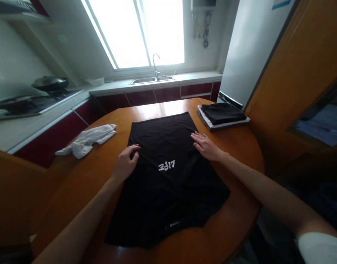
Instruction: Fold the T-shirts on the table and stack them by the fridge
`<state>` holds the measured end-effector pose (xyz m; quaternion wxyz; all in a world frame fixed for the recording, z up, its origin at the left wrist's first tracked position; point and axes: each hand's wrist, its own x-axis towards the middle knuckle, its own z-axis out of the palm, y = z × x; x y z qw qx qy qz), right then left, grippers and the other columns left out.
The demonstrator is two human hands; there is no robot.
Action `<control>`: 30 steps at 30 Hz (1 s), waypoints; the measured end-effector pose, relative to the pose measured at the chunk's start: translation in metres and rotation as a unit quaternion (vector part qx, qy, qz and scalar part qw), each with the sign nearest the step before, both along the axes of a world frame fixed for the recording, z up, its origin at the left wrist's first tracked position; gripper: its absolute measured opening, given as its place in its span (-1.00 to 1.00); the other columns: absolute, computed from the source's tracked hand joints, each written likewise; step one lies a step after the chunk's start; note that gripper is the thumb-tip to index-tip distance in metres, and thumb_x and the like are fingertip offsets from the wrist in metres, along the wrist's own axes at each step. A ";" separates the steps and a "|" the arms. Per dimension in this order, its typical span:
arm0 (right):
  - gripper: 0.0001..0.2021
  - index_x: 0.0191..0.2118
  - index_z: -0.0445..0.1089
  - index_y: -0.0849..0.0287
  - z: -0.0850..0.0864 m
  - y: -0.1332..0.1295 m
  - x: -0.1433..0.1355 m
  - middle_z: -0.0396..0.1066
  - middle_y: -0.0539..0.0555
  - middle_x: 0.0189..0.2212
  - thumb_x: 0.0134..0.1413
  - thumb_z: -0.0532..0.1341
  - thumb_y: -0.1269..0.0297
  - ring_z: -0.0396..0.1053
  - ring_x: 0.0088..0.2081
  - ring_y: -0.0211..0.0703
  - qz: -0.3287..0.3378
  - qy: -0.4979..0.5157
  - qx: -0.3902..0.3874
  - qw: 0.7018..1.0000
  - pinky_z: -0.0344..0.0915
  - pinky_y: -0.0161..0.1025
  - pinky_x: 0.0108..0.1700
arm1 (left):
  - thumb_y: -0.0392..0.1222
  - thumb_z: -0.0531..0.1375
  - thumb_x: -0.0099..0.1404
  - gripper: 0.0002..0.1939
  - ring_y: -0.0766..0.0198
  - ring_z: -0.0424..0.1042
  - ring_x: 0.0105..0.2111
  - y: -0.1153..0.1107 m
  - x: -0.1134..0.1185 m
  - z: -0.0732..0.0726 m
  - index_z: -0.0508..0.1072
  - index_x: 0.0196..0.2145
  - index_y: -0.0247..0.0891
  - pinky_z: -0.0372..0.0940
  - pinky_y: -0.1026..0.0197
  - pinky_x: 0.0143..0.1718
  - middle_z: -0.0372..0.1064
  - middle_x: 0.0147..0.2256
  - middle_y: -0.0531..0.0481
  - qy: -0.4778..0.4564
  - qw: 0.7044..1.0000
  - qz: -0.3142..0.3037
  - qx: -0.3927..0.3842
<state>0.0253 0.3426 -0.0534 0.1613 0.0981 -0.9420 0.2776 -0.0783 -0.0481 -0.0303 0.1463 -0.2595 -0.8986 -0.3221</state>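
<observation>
A black T-shirt [160, 194] lies spread flat across the wooden table, its white lettering upside down from where I stand. The straight hem points away from me, and the wider end is close to me. My left hand [127, 161] is at the shirt's left edge, fingers slightly curved and thumb apart, with nothing held. On the opposite edge, my right hand [205, 146] rests flat with its fingers stretched out over the fabric.
A crumpled white cloth [90, 138] lies on the table's left side. At the back right is a stack of folded dark and white cloth [223, 113]. Beyond the table [245, 157] stand a counter with a sink [146, 80], a stove with pans [51, 84] and a fridge [245, 47].
</observation>
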 end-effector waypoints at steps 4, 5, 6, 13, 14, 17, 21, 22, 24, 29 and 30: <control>-0.35 0.44 0.06 0.01 -0.007 -0.008 0.000 -0.10 0.18 0.45 0.34 0.08 -0.10 -0.21 0.46 0.14 0.047 -0.098 0.041 0.993 -0.42 0.36 0.40 | -0.10 0.09 0.30 -0.68 0.02 0.42 0.14 0.009 0.002 0.001 0.50 -0.07 -0.21 0.21 -0.10 0.27 0.47 0.09 -0.14 0.000 1.000 -0.012 0.008; -0.36 0.44 0.04 -0.02 -0.006 -0.004 -0.001 -0.12 0.16 0.46 0.36 0.04 -0.11 -0.23 0.47 0.13 0.043 -0.096 0.026 0.994 -0.42 0.37 0.39 | -0.10 0.08 0.30 -0.68 0.02 0.42 0.14 0.012 0.004 0.001 0.50 -0.07 -0.22 0.22 -0.10 0.26 0.48 0.08 -0.15 -0.001 1.000 -0.019 0.007; -0.38 0.45 0.03 -0.03 -0.005 0.001 -0.002 -0.12 0.15 0.46 0.38 0.00 -0.09 -0.22 0.47 0.12 0.030 -0.082 0.001 0.996 -0.39 0.37 0.40 | -0.10 0.08 0.31 -0.68 0.01 0.42 0.14 0.013 0.007 0.001 0.50 -0.07 -0.23 0.22 -0.10 0.26 0.48 0.08 -0.15 0.000 1.000 -0.025 0.006; -0.59 0.16 0.46 0.11 0.017 0.029 -0.002 0.41 0.19 0.17 0.36 0.06 0.12 0.26 0.26 0.07 -0.090 0.137 -0.139 0.977 0.14 0.06 0.32 | -0.12 0.08 0.30 -0.68 0.04 0.43 0.12 0.018 0.015 0.012 0.51 -0.09 -0.23 0.21 -0.08 0.26 0.49 0.07 -0.13 -0.010 0.999 -0.019 0.031; -0.64 0.09 0.51 0.09 0.019 0.025 0.000 0.47 0.18 0.09 0.35 0.08 0.13 0.33 0.19 0.07 -0.079 0.138 -0.125 0.979 0.19 0.06 0.28 | -0.12 0.08 0.29 -0.68 0.04 0.44 0.11 0.018 0.015 0.013 0.52 -0.09 -0.23 0.22 -0.07 0.25 0.49 0.06 -0.12 -0.017 0.999 -0.010 0.040; -0.77 -0.15 0.58 0.03 0.016 0.005 0.005 0.54 0.13 -0.14 0.31 0.17 0.15 0.40 -0.02 0.06 -0.023 0.089 -0.047 0.995 0.24 0.06 0.13 | -0.11 0.09 0.28 -0.67 0.06 0.46 0.07 0.017 0.013 0.015 0.53 -0.10 -0.24 0.26 -0.03 0.21 0.51 0.04 -0.11 -0.045 0.997 0.017 0.068; -0.85 -0.27 0.55 0.03 0.003 -0.015 0.007 0.53 0.12 -0.22 0.27 0.26 0.16 0.36 -0.08 0.07 0.008 0.022 0.040 0.999 0.15 0.09 0.06 | -0.10 0.09 0.26 -0.67 0.08 0.48 0.00 0.014 0.011 0.014 0.54 -0.11 -0.25 0.32 0.05 0.11 0.52 0.00 -0.10 -0.069 0.991 0.041 0.110; -0.87 -0.27 0.54 0.04 0.001 -0.016 0.007 0.53 0.12 -0.22 0.26 0.27 0.16 0.36 -0.08 0.07 0.009 0.014 0.050 0.999 0.14 0.09 0.05 | -0.09 0.09 0.27 -0.66 0.10 0.49 -0.05 0.014 0.011 0.014 0.54 -0.11 -0.25 0.34 0.08 0.07 0.53 -0.03 -0.10 -0.072 0.989 0.048 0.117; -0.90 -0.26 0.51 0.05 -0.003 -0.015 0.006 0.53 0.11 -0.23 0.25 0.28 0.19 0.36 -0.09 0.06 0.012 0.005 0.057 0.998 0.11 0.08 0.04 | -0.07 0.08 0.30 -0.64 0.13 0.50 -0.18 0.013 0.012 0.015 0.54 -0.09 -0.26 0.38 0.13 -0.06 0.54 -0.15 -0.08 -0.077 0.988 0.061 0.121; -0.90 -0.31 0.44 0.07 0.000 -0.012 0.005 0.52 0.08 -0.28 0.26 0.24 0.27 0.37 -0.13 0.01 0.030 0.023 0.020 0.999 0.10 0.01 0.02 | -0.02 0.03 0.36 -0.60 0.23 0.37 -0.43 0.014 0.016 0.020 0.54 -0.09 -0.29 0.30 0.24 -0.34 0.40 -0.42 0.02 -0.078 0.987 0.074 0.116; -0.90 -0.32 0.43 0.07 0.001 -0.013 0.004 0.52 0.08 -0.29 0.26 0.24 0.28 0.37 -0.14 0.00 0.028 0.031 0.009 0.999 0.11 0.01 0.02 | -0.01 0.03 0.36 -0.60 0.24 0.33 -0.45 0.014 0.017 0.021 0.54 -0.09 -0.29 0.27 0.25 -0.37 0.36 -0.44 0.04 -0.078 0.988 0.075 0.114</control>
